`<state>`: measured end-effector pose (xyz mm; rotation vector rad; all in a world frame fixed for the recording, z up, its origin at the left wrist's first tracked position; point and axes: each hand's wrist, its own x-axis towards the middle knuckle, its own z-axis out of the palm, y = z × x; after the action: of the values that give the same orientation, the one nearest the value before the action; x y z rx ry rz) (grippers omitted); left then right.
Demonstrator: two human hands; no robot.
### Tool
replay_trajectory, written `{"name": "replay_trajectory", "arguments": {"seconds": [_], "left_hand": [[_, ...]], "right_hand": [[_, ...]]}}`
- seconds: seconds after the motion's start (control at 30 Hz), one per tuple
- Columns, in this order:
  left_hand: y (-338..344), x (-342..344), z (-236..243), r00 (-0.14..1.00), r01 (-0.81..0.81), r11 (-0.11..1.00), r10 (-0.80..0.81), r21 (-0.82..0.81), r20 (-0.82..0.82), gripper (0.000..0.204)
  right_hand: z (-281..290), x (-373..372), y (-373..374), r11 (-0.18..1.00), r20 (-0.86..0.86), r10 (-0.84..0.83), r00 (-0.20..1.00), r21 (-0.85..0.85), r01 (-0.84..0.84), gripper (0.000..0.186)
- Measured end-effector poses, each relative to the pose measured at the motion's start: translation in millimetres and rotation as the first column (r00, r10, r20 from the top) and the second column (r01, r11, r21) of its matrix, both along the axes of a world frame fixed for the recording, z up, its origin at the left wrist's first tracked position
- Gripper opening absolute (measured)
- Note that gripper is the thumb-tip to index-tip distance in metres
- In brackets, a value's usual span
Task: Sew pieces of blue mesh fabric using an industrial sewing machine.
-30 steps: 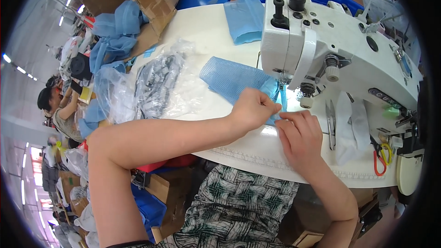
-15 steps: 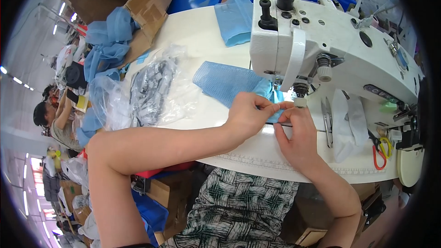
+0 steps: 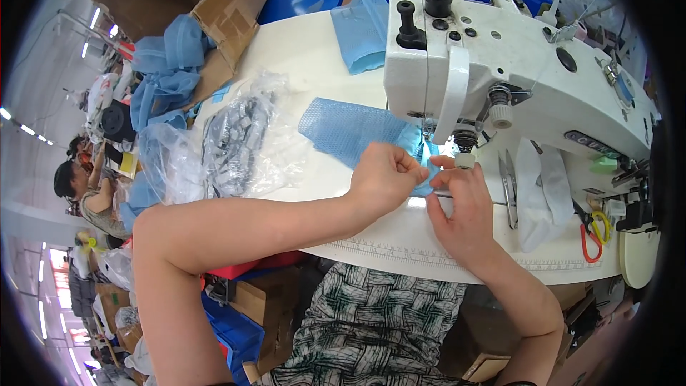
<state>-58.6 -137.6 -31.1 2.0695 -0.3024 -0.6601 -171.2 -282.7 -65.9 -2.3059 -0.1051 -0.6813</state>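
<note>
white table (image 3: 300,53) with sewing machine (image 3: 514,64), blue mesh (image 3: 350,129), clear bag (image 3: 246,136), white cloth (image 3: 532,200), scissors (image 3: 588,220)

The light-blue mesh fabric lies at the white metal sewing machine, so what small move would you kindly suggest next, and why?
Perhaps the left hand and right hand should smooth the end of the light-blue mesh fabric nearest the white metal sewing machine, since both are close together there, partly hiding how it lies.

Left arm (image 3: 264,227) juts across, elbow (image 3: 156,237) sharply bent, the left hand (image 3: 386,177) in a pinch, and just beside it there's the right hand (image 3: 463,206), fingers (image 3: 457,177) curled, thumb (image 3: 438,214) apart, forearm (image 3: 520,289) angled up!
</note>
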Motion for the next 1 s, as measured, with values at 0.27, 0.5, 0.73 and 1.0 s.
{"name": "replay_trajectory", "arguments": {"seconds": [0.27, 0.5, 0.73, 1.0], "left_hand": [[0.1, 10.1, 12.0, 0.982, 0.158, 0.978, -0.142, 0.133, -0.125, 0.026], [7.9, 9.0, 12.9, 0.964, 0.258, 0.963, -0.262, 0.078, 0.048, 0.024], [31.5, 39.2, -9.3, 0.384, 0.504, 0.840, -0.426, 0.200, 0.819, 0.016], [33.8, 34.7, -26.7, 0.461, 0.561, 0.821, -0.414, 0.103, 0.785, 0.023]], "right_hand": [[-3.0, 2.6, 1.2, 0.997, -0.044, 0.009, 0.999, -0.072, -0.012, 0.032], [9.3, 3.6, -3.0, 0.995, -0.173, 0.023, 0.985, -0.090, -0.039, 0.031], [-1.6, -0.4, -4.1, 0.975, -0.097, 0.030, 0.995, -0.218, -0.050, 0.042], [3.7, -2.0, -6.9, 0.960, -0.104, -0.018, 0.994, -0.279, -0.012, 0.039]]}}
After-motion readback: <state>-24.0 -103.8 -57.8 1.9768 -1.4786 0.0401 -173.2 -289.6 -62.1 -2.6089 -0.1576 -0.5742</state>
